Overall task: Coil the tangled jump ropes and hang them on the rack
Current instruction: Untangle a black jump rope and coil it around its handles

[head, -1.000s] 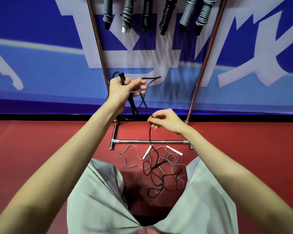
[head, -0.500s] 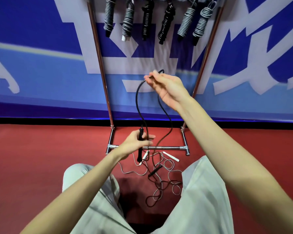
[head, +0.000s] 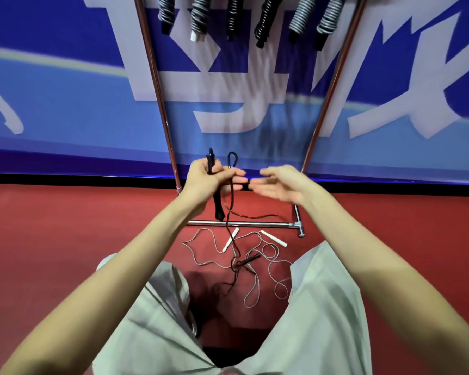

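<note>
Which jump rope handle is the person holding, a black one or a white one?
A black handle, gripped upright in the left hand. The two white handles and the other black one lie on the red floor.

black jump rope (head: 229, 212) partly looped, white jump rope (head: 255, 266) tangled on floor

Little could be read. The blue banner (head: 65, 85) on the wall beyond the left hand (head: 206, 182) and the right hand (head: 279, 185) carried large white strokes (head: 222, 87) of oversized characters, cropped by the frame edges and partly hidden behind the rack poles (head: 157, 85), so no whole character or word could be made out. No brand, label or number was legible on the rope handles or on the rack.
</note>
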`<state>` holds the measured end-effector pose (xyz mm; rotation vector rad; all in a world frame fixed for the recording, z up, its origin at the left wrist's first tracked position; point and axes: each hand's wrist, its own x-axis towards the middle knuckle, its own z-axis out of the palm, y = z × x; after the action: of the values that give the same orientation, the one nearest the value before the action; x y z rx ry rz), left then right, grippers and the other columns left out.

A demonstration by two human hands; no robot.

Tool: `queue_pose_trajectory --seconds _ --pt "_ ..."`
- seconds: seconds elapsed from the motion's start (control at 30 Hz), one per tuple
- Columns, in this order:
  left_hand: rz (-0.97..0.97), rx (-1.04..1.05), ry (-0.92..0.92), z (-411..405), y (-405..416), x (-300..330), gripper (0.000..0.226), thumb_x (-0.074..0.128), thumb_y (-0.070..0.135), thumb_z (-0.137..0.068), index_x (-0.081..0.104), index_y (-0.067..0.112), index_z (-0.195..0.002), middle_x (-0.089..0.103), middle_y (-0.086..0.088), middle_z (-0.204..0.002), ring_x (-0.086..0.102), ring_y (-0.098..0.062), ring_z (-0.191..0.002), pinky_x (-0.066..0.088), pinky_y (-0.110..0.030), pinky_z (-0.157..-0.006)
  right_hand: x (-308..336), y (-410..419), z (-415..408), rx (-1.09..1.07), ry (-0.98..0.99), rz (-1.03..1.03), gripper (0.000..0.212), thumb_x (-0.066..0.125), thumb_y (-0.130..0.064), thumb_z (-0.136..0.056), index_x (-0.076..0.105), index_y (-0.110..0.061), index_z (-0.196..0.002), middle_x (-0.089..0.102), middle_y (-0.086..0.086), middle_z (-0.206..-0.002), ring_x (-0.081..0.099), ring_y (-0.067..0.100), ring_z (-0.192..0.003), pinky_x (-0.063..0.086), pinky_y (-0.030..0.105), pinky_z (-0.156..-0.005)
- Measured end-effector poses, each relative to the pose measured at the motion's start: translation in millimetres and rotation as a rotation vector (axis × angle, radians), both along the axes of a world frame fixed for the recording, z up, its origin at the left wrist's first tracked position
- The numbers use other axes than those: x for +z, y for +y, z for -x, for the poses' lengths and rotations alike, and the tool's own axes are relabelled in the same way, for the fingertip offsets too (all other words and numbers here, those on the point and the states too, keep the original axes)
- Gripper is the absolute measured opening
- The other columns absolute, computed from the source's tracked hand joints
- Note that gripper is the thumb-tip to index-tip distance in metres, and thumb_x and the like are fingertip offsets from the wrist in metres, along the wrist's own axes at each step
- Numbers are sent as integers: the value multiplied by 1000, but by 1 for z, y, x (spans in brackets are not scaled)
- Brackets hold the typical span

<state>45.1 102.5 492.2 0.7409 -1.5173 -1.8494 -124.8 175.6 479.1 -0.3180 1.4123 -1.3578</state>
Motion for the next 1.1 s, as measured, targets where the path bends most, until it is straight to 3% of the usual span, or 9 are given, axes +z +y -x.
queue_pose_trajectory --seconds 0.07,0.2,0.3,0.4,0.47,0.67,0.8,0.9,1.1 --pt "5 3 17 4 -3 12 44 50 -13 -93 29 16 -66 72 -16 -74 73 -26 -69 60 -38 -68 -21 8 -11 185 118 -81 9 50 7 -93 55 2 -98 60 30 -115 66 31 -82 59 35 -68" --pt "18 13 18 9 -6 29 44 50 -12 -93 30 15 -66 71 -17 -77 73 -29 -74 60 -40 -71 -44 12 -33 512 605 53 48 58 17 -83 55 0 -129 61 15 -124 60 17 -98 52 18 -78" --pt "26 32 38 6 -10 35 44 51 -12 -93 31 15 -65 70 -20 -83 73 -31 -78 61 -41 -73 -42 6 -44 613 761 180 35 63 14 -83 59 5 -117 62 11 -108 60 13 -92 52 21 -83" --pt "50 65 64 -3 -20 38 44 52 -11 -93 30 16 -66 72 -18 -83 73 -32 -81 61 -37 -70 -33 1 -47 561 783 215 10 66 4 -87 65 8 -95 64 11 -82 62 6 -64 55 25 -66" --pt "90 89 55 -14 -29 37 43 53 -6 -95 29 17 -67 73 -16 -85 73 -30 -82 60 -33 -70 -22 2 -43 460 773 231 8 64 3 -88 66 10 -91 65 12 -75 61 9 -58 54 23 -60" --pt "90 56 -115 -52 -36 -2 45 53 -15 -89 29 17 -68 73 -16 -91 73 -24 -84 59 -32 -78 26 2 -38 141 576 392 10 62 2 -90 65 4 -81 69 6 -68 61 7 -53 54 18 -61" --pt "124 -81 -273 -57 -10 -35 50 62 -22 -79 30 16 -71 67 -21 -109 69 -21 -95 56 -26 -81 57 -9 -55 37 272 478 12 58 2 -92 64 4 -82 67 9 -71 67 10 -64 55 18 -66" --pt "88 -161 -294 -51 9 -52 50 65 -20 -78 30 15 -71 67 -18 -109 69 -13 -93 57 -25 -79 82 -15 -65 -36 49 561 15 56 3 -93 62 8 -80 68 10 -69 69 12 -66 56 19 -67" --pt "15 -173 -239 -42 24 -50 45 54 -14 -90 29 16 -68 73 -17 -79 73 -24 -69 60 -29 -64 101 -20 -43 -399 -272 702 18 53 10 -92 59 8 -75 65 15 -58 67 19 -56 60 26 -63"
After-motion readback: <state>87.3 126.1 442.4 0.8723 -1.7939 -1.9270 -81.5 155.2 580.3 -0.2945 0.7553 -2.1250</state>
